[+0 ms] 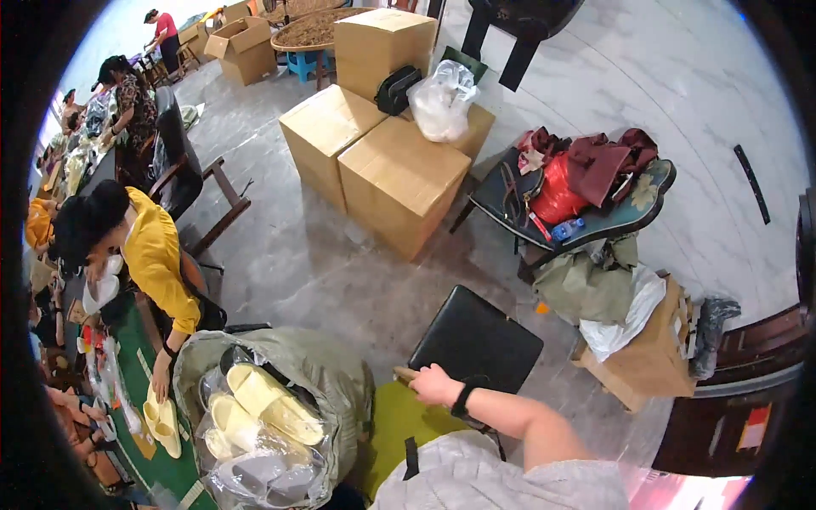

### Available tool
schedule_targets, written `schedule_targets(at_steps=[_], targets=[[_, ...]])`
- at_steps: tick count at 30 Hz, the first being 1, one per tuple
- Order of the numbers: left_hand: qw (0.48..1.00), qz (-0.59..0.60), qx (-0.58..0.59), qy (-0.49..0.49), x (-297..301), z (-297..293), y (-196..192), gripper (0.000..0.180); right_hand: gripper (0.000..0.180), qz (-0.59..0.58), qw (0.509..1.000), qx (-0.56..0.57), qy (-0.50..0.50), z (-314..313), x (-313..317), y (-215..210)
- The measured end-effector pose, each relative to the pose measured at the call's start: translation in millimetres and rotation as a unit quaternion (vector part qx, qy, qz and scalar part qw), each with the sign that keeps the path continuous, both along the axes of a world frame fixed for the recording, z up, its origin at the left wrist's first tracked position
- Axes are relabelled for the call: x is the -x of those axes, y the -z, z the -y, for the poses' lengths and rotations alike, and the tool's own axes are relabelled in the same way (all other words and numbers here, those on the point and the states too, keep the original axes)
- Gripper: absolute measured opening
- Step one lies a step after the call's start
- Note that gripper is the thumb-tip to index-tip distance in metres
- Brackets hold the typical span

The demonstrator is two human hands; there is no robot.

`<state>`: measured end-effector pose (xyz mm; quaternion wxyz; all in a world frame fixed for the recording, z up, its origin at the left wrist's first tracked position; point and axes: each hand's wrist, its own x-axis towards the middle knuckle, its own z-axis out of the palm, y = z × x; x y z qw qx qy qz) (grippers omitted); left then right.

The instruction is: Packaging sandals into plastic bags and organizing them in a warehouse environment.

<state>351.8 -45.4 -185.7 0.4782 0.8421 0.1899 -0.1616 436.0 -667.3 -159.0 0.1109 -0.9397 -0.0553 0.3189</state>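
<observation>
Your R hand, w/ a black band round the wrist, has its fingers curled in at a short tan-brown piece, kind unclear; can't tell if you're truly gripping it or just resting there. The piece is at your fingertips, on the hand's L side. Your L hand's out of view, so can't tell its state.

Just below the R hand: an olive-green flat panel. Just beyond it: a black padded square seat.

L of the hand, past the panel: a big grey-green fabric sack, open at the top, w/ pale-yellow slippers in clear plastic. Farther L, a co-worker in a yellow top has a hand on a pale-yellow pair of shoes on a green tabletop.

Well ahead of your hand: stacked brown cardboard boxes, w/ a clear plastic bag on top. Ahead & R: a dark upholstered chair w/ dark-red cloth.
</observation>
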Motion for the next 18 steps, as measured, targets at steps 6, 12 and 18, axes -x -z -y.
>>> schedule_targets(at_steps=[6,12,18], targets=[[0.828,-0.081,0.333,-0.445,-8,76,-57,0.031,0.057,-0.060,0.995,0.067,0.044,11,-13,38],[0.815,-0.006,0.270,-0.514,-9,74,-33,0.029,0.027,-0.094,0.978,0.167,0.083,71,-42,15],[0.824,0.137,0.151,-0.529,-11,38,-68,0.058,0.060,0.103,0.984,-0.123,0.077,-18,-156,-52]])
